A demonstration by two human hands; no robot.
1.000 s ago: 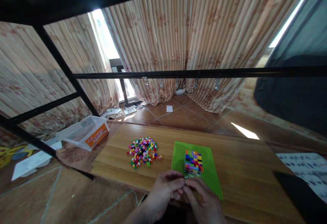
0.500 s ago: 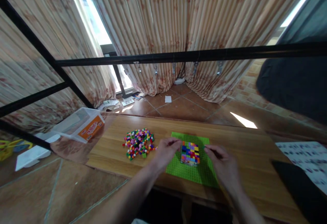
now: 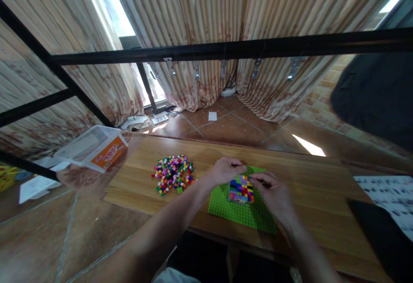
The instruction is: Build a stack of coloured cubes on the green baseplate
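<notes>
A block built of many-coloured toy bricks (image 3: 240, 190) stands on a green studded baseplate (image 3: 226, 212). Over its far left edge reaches my left hand (image 3: 227, 171), fingertips pinched together by the far side. My right hand (image 3: 272, 190) is at the block's far right corner, thumb and fingers closed close to the top. Whatever either pinch holds is too small or hidden to make out. To the left, a pile of loose coloured bricks (image 3: 172, 171) lies on the wooden table.
The wooden table (image 3: 309, 197) carries the baseplate and pile. A clear plastic box with an orange label (image 3: 109, 156) sits beyond its left end. A black flat object (image 3: 377, 227) and a printed sheet (image 3: 387, 201) lie at the right. A black metal bar (image 3: 219, 50) crosses behind.
My left hand has moved right and away from me, from the block's left side to its far edge. My right hand has come in to the far right corner. The view has shifted slightly.
</notes>
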